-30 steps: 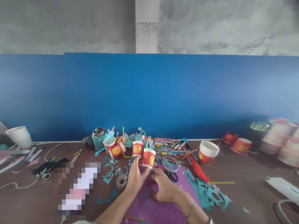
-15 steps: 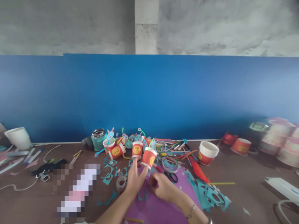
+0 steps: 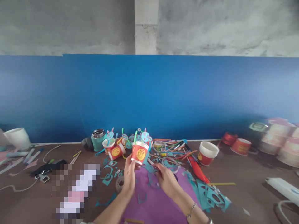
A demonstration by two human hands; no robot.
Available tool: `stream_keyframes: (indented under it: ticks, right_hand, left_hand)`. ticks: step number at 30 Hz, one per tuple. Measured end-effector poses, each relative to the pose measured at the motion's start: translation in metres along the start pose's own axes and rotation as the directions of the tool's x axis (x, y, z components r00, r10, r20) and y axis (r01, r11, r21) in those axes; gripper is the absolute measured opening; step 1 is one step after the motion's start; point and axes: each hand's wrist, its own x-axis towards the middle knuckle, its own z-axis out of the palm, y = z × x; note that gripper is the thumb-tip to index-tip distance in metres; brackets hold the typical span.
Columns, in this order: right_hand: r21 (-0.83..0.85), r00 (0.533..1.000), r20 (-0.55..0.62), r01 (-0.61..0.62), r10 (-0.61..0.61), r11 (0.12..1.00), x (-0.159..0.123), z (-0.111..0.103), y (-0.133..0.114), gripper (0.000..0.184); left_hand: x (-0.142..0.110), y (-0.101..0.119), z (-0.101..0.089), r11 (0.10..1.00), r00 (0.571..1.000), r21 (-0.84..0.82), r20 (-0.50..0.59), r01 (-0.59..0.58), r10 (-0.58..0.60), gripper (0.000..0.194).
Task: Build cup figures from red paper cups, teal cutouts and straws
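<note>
My left hand (image 3: 129,175) grips a red-and-white paper cup (image 3: 140,153) with a yellow emblem, lifted slightly tilted over the purple sheet (image 3: 158,205). A green straw (image 3: 135,137) and a blue paper animal face (image 3: 145,136) with pink ears stand at its rim; whether the face belongs to this cup I cannot tell. Just to the right, my right hand (image 3: 167,179) has its fingers pinched together near a short pale strip (image 3: 150,161). What the fingertips hold is too small to make out. Blue paper scraps (image 3: 153,179) lie beneath the hands.
Decorated paper cups (image 3: 117,151) and a teal thermos (image 3: 98,140) stand at the back left. A tape roll (image 3: 120,183) lies beside my left wrist. Behind my right hand are a clear tape ring (image 3: 170,164) and a heap of straws and pens. Further right stands a white-red cup (image 3: 207,152).
The cup in my left hand has moved left and turned, its green straw now on the left side. My right hand has shifted slightly up and right, beside the pale strip.
</note>
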Motion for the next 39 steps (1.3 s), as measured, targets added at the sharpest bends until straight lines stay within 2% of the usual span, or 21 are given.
stream_keyframes:
  ticks: [3, 6, 9, 11, 13, 14, 16, 18, 20, 23, 25, 27, 29, 30, 31, 33, 36, 39]
  right_hand:
    - [0.063, 0.994, -0.086, -0.058, 0.063, 0.996, 0.002, -0.003, 0.0, 0.026]
    - [0.218, 0.97, -0.211, -0.071, 0.118, 0.973, 0.006, -0.004, 0.003, 0.019]
    - [0.448, 0.94, -0.26, -0.086, 0.222, 0.89, 0.01, -0.001, 0.009, 0.015]
    - [0.555, 0.936, -0.229, -0.099, 0.266, 0.826, 0.012, 0.002, 0.013, 0.017]
    - [0.601, 0.943, -0.191, -0.109, 0.274, 0.792, 0.014, 0.005, 0.014, 0.021]
    - [0.617, 0.948, -0.17, -0.112, 0.271, 0.779, 0.014, 0.006, 0.014, 0.022]
    - [0.661, 0.957, -0.121, -0.119, 0.262, 0.741, 0.014, 0.007, 0.01, 0.025]
    - [0.702, 0.964, -0.08, -0.127, 0.254, 0.701, 0.013, 0.007, 0.003, 0.029]
    - [0.743, 0.969, -0.023, -0.149, 0.248, 0.652, 0.011, 0.006, -0.006, 0.031]
    - [0.78, 0.976, 0.078, -0.188, 0.206, 0.597, 0.008, 0.002, -0.016, 0.026]
    - [0.741, 0.984, 0.076, -0.163, 0.16, 0.652, 0.008, -0.003, -0.016, 0.022]
    - [0.578, 0.989, -0.025, -0.105, 0.146, 0.809, 0.009, -0.011, -0.009, 0.022]
    - [0.229, 0.966, -0.195, -0.124, 0.17, 0.966, 0.01, -0.022, 0.002, 0.021]
    - [0.034, 0.955, -0.232, -0.184, 0.186, 0.982, 0.011, -0.027, 0.009, 0.019]
    - [-0.138, 0.947, -0.244, -0.248, 0.21, 0.959, 0.011, -0.031, 0.014, 0.018]
    - [-0.348, 0.947, -0.194, -0.309, 0.255, 0.885, 0.01, -0.036, 0.022, 0.017]
    - [-0.449, 0.959, -0.132, -0.285, 0.252, 0.847, 0.008, -0.034, 0.025, 0.011]
    - [-0.474, 0.968, -0.172, -0.246, 0.185, 0.846, 0.007, -0.03, 0.021, 0.011]
  left_hand:
    - [-0.007, 0.008, 0.002, 0.989, 0.999, 0.147, 0.032, -0.026, 0.022, 0.042]
    - [-0.014, 0.012, 0.004, 0.958, 0.991, 0.284, 0.137, -0.035, -0.005, 0.036]
    - [-0.016, 0.008, 0.002, 0.849, 0.969, 0.523, 0.238, -0.073, -0.063, 0.029]
    - [-0.016, 0.004, 0.0, 0.734, 0.967, 0.663, 0.252, -0.146, -0.035, 0.024]
    - [-0.016, 0.002, -0.002, 0.624, 0.962, 0.739, 0.258, -0.255, 0.087, 0.022]
    - [-0.017, 0.002, -0.002, 0.577, 0.946, 0.75, 0.276, -0.322, 0.17, 0.024]
    - [-0.02, 0.005, -0.001, 0.506, 0.883, 0.726, 0.338, -0.465, 0.327, 0.032]
    - [-0.025, 0.011, 0.001, 0.461, 0.802, 0.662, 0.42, -0.591, 0.425, 0.035]
    - [-0.029, 0.017, 0.003, 0.428, 0.76, 0.635, 0.467, -0.644, 0.451, 0.03]
    - [-0.031, 0.02, 0.004, 0.406, 0.748, 0.632, 0.503, -0.66, 0.433, 0.015]
    - [-0.029, 0.02, 0.005, 0.433, 0.751, 0.614, 0.508, -0.659, 0.423, 0.009]
    - [-0.027, 0.019, 0.005, 0.498, 0.753, 0.565, 0.486, -0.658, 0.444, 0.011]
    - [-0.027, 0.018, 0.006, 0.588, 0.758, 0.479, 0.45, -0.651, 0.472, 0.011]
    - [-0.029, 0.018, 0.007, 0.64, 0.768, 0.432, 0.437, -0.635, 0.467, 0.01]
    - [-0.031, 0.018, 0.008, 0.696, 0.786, 0.387, 0.433, -0.604, 0.441, 0.008]
    - [-0.036, 0.02, 0.012, 0.815, 0.833, 0.309, 0.441, -0.49, 0.334, 0.007]
    - [-0.042, 0.023, 0.017, 0.966, 0.892, 0.164, 0.439, -0.2, 0.11, 0.016]
    - [-0.041, 0.028, 0.02, 0.998, 0.895, -0.012, 0.443, 0.065, -0.053, 0.025]
